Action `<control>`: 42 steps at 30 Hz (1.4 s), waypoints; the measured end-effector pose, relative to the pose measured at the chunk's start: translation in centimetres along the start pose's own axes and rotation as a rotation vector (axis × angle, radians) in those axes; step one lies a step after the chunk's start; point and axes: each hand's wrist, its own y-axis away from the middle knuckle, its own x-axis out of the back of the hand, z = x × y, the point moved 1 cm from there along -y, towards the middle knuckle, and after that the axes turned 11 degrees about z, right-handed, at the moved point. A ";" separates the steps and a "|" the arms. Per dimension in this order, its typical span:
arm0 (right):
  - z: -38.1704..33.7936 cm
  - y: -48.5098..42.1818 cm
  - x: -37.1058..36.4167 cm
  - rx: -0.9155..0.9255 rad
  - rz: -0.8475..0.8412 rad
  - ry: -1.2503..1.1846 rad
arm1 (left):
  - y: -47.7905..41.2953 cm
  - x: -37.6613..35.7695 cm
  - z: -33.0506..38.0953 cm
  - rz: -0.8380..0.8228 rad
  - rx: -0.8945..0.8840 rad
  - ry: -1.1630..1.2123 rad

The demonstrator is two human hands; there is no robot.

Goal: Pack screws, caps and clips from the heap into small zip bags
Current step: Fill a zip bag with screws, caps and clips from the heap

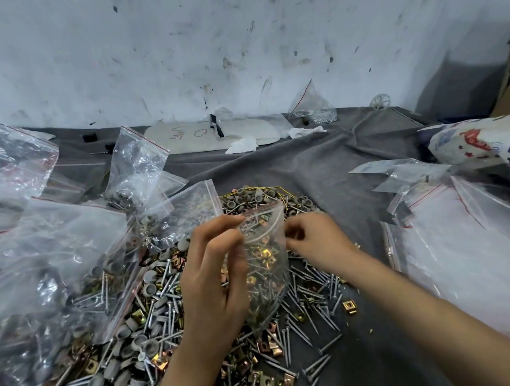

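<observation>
- We hold one small zip bag upright over the middle of the heap, with its mouth at 12 o'clock and its belly hanging toward 6 o'clock.
- The bag already carries screws and yellow clips; we cannot tell whether any caps are inside.
- Our left hand sits at the bag's 9 o'clock side, its fingers curled round the edge and pinching the plastic near the mouth.
- Our right hand is at the bag's 2 o'clock corner, with its fingers pinched narrowly on the top strip.
- We judge that filling is done for this bag and that the step in hand is closing it: both hands are on the mouth, and neither is in the heap.
- The seal looks partly open; the glare on the plastic keeps us from being sure.
- The next move calls for pressing the two sides of the strip together and running the pinch along from one corner to the other, keeping the bag upright so nothing spills.
- Loose screws, grey caps and clips lie on the grey surface below and around the bag.
- Filled bags are piled at 9 o'clock, and we expect this one to go there.
- Empty bags wait at 3 o'clock.
</observation>
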 end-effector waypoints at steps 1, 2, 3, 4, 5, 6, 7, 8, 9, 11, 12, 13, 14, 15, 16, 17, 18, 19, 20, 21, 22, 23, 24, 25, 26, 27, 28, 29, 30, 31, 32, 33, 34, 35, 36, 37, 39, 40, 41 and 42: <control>0.4 0.2 -0.9 -0.018 -0.023 0.054 | 0.0 0.0 0.0 0.003 0.003 -0.004; 0.7 0.4 -1.6 -0.032 -0.029 0.083 | 0.0 0.0 -0.1 0.005 0.008 -0.006; 0.8 0.4 -2.0 -0.035 -0.024 0.093 | -0.1 0.0 -0.1 0.004 0.011 -0.008; 0.8 0.5 -2.3 -0.042 -0.019 0.079 | -0.1 0.0 -0.1 0.002 0.011 -0.012; 0.9 0.4 -2.6 -0.055 -0.018 0.048 | -0.1 0.0 -0.1 0.001 0.009 -0.015; 0.9 0.3 -2.7 -0.064 -0.020 0.016 | -0.1 0.0 -0.1 0.002 0.005 -0.016; 1.0 0.3 -2.8 -0.064 -0.022 -0.004 | -0.1 0.0 -0.1 0.003 0.002 -0.016; 1.1 0.2 -2.9 -0.055 -0.019 -0.016 | -0.1 0.0 -0.1 0.004 0.000 -0.016; 1.1 0.1 -2.8 -0.040 -0.011 -0.026 | -0.1 0.0 -0.1 0.003 0.001 -0.014; 0.9 -0.1 -2.3 -0.011 0.026 -0.068 | -0.1 0.0 -0.1 -0.001 -0.004 -0.013; 0.6 -0.2 -1.6 -0.017 0.063 -0.136 | -0.1 0.0 -0.1 -0.003 -0.009 -0.018; 0.2 -0.3 -0.6 -0.041 0.109 -0.252 | -0.1 0.0 -0.1 -0.003 -0.014 -0.020; -0.5 -0.4 0.5 -0.062 0.150 -0.407 | -0.2 0.0 -0.1 -0.003 -0.014 -0.021; -1.2 -0.4 1.8 -0.065 0.178 -0.580 | -0.2 0.0 -0.1 -0.003 -0.011 -0.018; -2.1 -0.4 3.1 -0.038 0.188 -0.738 | -0.2 0.0 -0.1 -0.003 -0.008 -0.015; -3.0 -0.2 4.3 0.012 0.182 -0.852 | -0.1 0.0 -0.1 -0.004 -0.007 -0.013; -3.9 0.0 5.3 0.076 0.167 -0.910 | -0.1 0.0 -0.1 -0.005 -0.008 -0.010; -4.8 0.4 6.1 0.144 0.145 -0.910 | -0.1 -0.1 -0.1 -0.006 -0.011 -0.007; -5.6 0.7 6.5 0.202 0.118 -0.861 | -0.1 -0.1 -0.1 -0.008 -0.012 -0.005; -6.3 1.1 6.6 0.251 0.090 -0.777 | 0.0 -0.1 -0.1 -0.007 -0.012 -0.002; -6.7 1.4 6.4 0.290 0.063 -0.682 | -0.1 -0.1 -0.1 -0.006 -0.012 -0.001; -6.8 1.6 6.2 0.318 0.040 -0.605 | -0.1 -0.1 -0.1 -0.004 -0.012 -0.003; -6.8 1.7 6.0 0.333 0.026 -0.566 | -0.1 -0.1 -0.1 -0.003 -0.011 -0.008; -6.7 1.8 5.8 0.335 0.022 -0.563 | -0.1 -0.1 -0.2 -0.003 -0.012 -0.014; -6.6 1.8 5.7 0.326 0.025 -0.580 | 0.0 -0.1 -0.2 -0.005 -0.014 -0.017; -6.4 1.8 5.7 0.313 0.028 -0.605 | 0.0 -0.1 -0.1 -0.006 -0.019 -0.019; -6.3 1.8 5.6 0.302 0.030 -0.626 | 0.0 -0.2 -0.1 -0.007 -0.024 -0.017; -6.2 1.8 5.6 0.296 0.030 -0.644 | 0.0 -0.1 -0.1 -0.007 -0.027 -0.014; -6.2 1.8 5.6 0.293 0.025 -0.661 | 0.0 -0.1 -0.1 -0.006 -0.025 -0.010; -6.1 1.9 5.5 0.291 0.016 -0.682 | 0.0 -0.1 -0.1 -0.005 -0.021 -0.008; -6.1 1.9 5.6 0.289 0.004 -0.706 | 0.0 -0.1 -0.1 -0.003 -0.018 -0.006; -6.0 2.0 5.6 0.286 -0.010 -0.732 | 0.0 -0.1 -0.1 -0.001 -0.015 -0.005; -6.0 2.1 5.6 0.282 -0.023 -0.758 | -0.1 -0.1 -0.1 -0.001 -0.015 -0.003; -6.0 2.2 5.6 0.274 -0.035 -0.785 | -0.1 -0.1 -0.1 -0.001 -0.016 -0.002; -5.9 2.3 5.7 0.265 -0.046 -0.813 | -0.1 -0.1 -0.1 0.000 -0.016 -0.002; -6.0 2.4 5.7 0.257 -0.054 -0.835 | -0.1 -0.1 0.0 0.001 -0.011 -0.001; -6.0 2.5 5.7 0.246 -0.052 -0.840 | -0.1 -0.1 0.1 0.003 0.006 -0.002; -6.0 2.6 5.7 0.242 -0.046 -0.827 | -0.1 -0.1 0.1 0.007 0.009 -0.011; -6.0 2.7 5.6 0.235 -0.040 -0.813 | -0.2 -0.1 0.2 0.010 0.004 -0.025; -6.0 2.7 5.4 0.226 -0.034 -0.805 | -0.2 -0.1 0.3 0.012 -0.004 -0.037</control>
